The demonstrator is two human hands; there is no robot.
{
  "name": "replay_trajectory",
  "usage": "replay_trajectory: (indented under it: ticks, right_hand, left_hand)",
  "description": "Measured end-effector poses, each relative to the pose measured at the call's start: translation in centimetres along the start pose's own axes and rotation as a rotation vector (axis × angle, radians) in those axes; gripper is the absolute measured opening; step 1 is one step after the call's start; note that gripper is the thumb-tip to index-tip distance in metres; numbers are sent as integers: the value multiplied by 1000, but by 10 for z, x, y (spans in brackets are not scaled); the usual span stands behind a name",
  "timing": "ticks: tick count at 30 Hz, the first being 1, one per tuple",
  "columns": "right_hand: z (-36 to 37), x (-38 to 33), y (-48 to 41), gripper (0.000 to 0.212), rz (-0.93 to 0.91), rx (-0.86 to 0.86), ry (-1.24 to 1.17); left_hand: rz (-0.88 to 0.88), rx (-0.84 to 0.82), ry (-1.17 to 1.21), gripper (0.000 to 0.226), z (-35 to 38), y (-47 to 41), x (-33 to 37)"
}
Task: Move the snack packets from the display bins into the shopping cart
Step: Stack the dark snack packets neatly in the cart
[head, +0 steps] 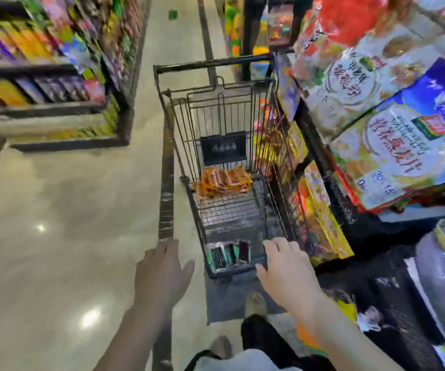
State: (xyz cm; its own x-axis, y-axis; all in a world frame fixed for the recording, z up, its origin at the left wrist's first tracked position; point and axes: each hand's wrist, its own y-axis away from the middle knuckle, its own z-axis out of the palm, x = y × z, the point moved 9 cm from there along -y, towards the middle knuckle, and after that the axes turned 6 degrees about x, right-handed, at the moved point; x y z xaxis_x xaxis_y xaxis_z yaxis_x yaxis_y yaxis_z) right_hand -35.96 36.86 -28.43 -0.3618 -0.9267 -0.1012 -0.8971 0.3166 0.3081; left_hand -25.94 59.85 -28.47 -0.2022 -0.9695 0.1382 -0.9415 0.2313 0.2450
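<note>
Ahead, at twelve o'clock, a black wire shopping cart (224,167) holds orange foil snack packets (225,180); right hand (287,266) rests fingers-spread on its rim, left hand (162,274) open, empty; packets likely light, crinkly, best pinched by edges.

Your shopping cart (242,223) sits on the shiny aisle floor (55,210), orange snack packets (224,180) piled in its basket.

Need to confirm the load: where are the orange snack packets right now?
In the head view, the orange snack packets lie piled on the shopping cart floor at its far end, below the dark placard.
</note>
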Motion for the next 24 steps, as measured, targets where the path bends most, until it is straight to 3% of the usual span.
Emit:
replay_trajectory:
  ticks: [5, 10, 17, 24]
  right_hand:
    - [31, -3, -77, 56, -104, -125, -15]
    - [79, -8, -149, 58, -200, -267, 1]
    - [175, -18, -224, 60, -279, -440, -20]
    - [279, -49, -280, 61, -338, -579, -107]
  left_hand:
    - [-177, -68, 247, 52, 48, -52, -3]
    - [-366, -107, 473, 72, 99, -100, -4]
    - [-578, -86, 770, 82, 179, -156, 2]
    - [-599, 93, 744, 54, 223, -202, -9]
